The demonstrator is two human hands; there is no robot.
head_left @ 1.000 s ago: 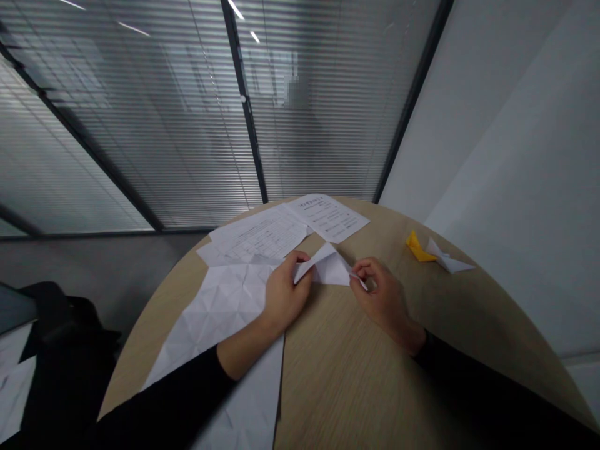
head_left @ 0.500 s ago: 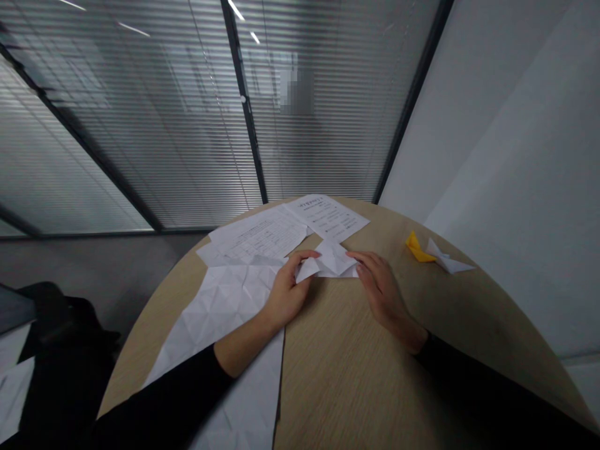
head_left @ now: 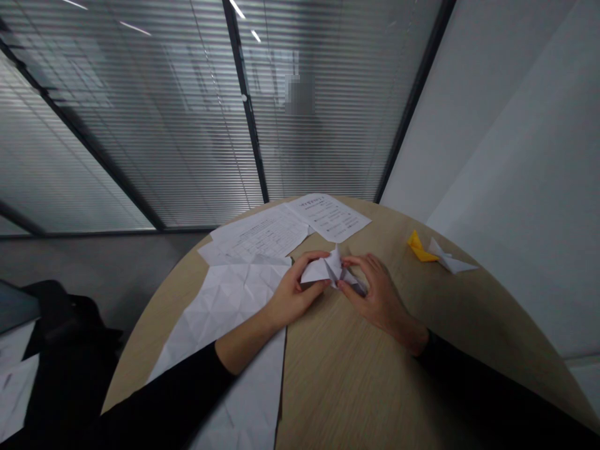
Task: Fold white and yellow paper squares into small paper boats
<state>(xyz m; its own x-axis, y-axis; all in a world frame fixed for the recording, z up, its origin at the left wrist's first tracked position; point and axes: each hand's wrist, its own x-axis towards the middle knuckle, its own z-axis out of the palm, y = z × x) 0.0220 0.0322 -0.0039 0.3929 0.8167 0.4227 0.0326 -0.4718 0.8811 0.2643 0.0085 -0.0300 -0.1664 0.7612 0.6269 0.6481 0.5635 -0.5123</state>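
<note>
Wooden table [head_left: 356, 375], seemingly illegible printouts [head_left: 262, 234], folded paper [head_left: 325, 270] between both hands [head_left: 297, 300]

Plain blk L sleeve [head_left: 159, 400] ended abt mid-forearm; blk R sleeve [head_left: 487, 394] ended nr wrist. L hand [head_left: 295, 300] & R hand [head_left: 382, 300] were bare, w/ slim fingers.

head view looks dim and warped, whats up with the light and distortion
In the head view, the wide lens bends the window frame and bows the table; the dim light leaves the left hand, right hand and folded paper softly shaded; ceiling lights glare as streaks on the glass wall; a pixelated patch blurs one spot.
</note>
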